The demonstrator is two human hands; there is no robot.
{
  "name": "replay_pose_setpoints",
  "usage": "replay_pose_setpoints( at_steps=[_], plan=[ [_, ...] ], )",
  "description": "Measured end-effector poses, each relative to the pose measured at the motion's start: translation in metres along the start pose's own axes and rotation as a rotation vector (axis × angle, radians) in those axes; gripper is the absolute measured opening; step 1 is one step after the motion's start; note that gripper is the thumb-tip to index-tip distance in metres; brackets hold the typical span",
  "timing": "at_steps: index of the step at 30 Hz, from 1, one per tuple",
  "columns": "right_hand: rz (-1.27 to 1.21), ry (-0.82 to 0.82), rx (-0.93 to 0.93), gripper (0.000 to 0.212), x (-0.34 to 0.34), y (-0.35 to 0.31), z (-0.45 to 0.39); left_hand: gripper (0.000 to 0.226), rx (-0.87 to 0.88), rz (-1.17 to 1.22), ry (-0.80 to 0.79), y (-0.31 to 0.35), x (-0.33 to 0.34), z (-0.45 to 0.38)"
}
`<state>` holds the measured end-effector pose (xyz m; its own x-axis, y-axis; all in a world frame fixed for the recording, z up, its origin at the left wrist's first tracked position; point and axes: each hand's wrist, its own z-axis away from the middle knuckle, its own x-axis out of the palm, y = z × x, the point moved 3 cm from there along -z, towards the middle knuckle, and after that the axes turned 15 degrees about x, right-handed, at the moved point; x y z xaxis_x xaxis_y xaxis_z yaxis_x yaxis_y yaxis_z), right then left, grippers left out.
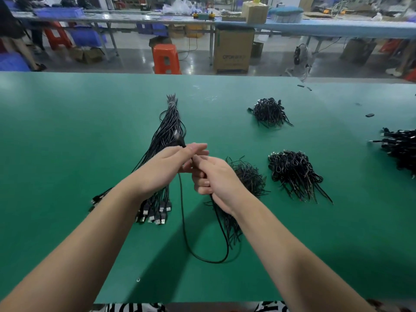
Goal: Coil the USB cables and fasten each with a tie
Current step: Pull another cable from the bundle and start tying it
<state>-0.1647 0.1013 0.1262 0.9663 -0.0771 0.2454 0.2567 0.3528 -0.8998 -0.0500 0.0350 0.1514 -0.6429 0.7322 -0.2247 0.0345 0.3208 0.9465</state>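
The table (pixel 67 131) is green. On it, the long cables (pixel 167 122) and the little cable piles (pixel 292 172) are black. Behind the table, a stool (pixel 166 58) is orange and bins (pixel 58 12) are blue.

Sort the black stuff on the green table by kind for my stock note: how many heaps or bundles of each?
Bundle of straight USB cables: 1
Piles of coiled cables: 3
Heap of ties: 1
Single cable in hand: 1
Total: 6
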Motion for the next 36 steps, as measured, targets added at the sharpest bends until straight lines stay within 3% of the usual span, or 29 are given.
replay_pose_setpoints(
  at_steps=[3,9,12,14,16,17,19,20,22,25,28,31,33,36],
  plan=[
    [-0.039,-0.006,-0.023,0.024,0.007,0.003,0.001,0.042,-0.031,-0.014,0.023,-0.001,0.002,-0.001],
    [-0.114,-0.011,-0.052,0.022,0.017,0.008,0.001,0.042,0.012,-0.038,0.059,-0.006,0.0,0.002],
    [-0.154,-0.046,-0.001,0.034,0.019,0.015,-0.003,0.046,0.093,-0.143,0.132,-0.002,0.001,0.001],
    [-0.228,-0.153,0.078,0.039,0.023,0.024,-0.004,0.053,0.133,0.071,0.291,0.004,0.0,-0.006],
    [-0.333,-0.273,0.16,0.043,0.025,0.034,-0.005,0.056,0.142,0.527,0.419,0.012,-0.011,-0.012],
    [-0.389,-0.323,0.193,0.043,0.025,0.037,-0.006,0.055,0.141,0.736,0.411,0.016,-0.018,-0.014],
    [-0.488,-0.412,0.243,0.041,0.023,0.039,-0.009,0.043,0.065,0.96,0.202,0.025,-0.026,-0.009],
    [-0.507,-0.442,0.257,0.04,0.021,0.038,-0.011,0.037,-0.01,0.923,0.03,0.028,-0.025,-0.003],
    [-0.483,-0.436,0.266,0.042,0.016,0.036,-0.014,0.036,-0.154,0.599,-0.311,0.027,-0.02,0.008],
    [-0.419,-0.321,0.275,0.044,0.006,0.035,-0.018,0.051,-0.389,0.177,-0.483,0.012,-0.016,0.019],
    [-0.32,-0.205,0.227,0.038,-0.001,0.033,-0.02,0.053,-0.512,-0.102,-0.337,-0.011,-0.014,0.019],
    [-0.261,-0.147,0.148,0.036,-0.006,0.029,-0.018,0.044,-0.392,-0.195,0.099,-0.034,-0.019,0.007],
    [-0.236,-0.143,0.107,0.035,-0.006,0.028,-0.015,0.042,-0.25,-0.085,0.33,-0.039,-0.023,0.003],
    [-0.188,-0.154,0.07,0.035,0.002,0.033,-0.015,0.045,-0.068,0.26,0.456,-0.041,-0.013,0.0]
  ],
)
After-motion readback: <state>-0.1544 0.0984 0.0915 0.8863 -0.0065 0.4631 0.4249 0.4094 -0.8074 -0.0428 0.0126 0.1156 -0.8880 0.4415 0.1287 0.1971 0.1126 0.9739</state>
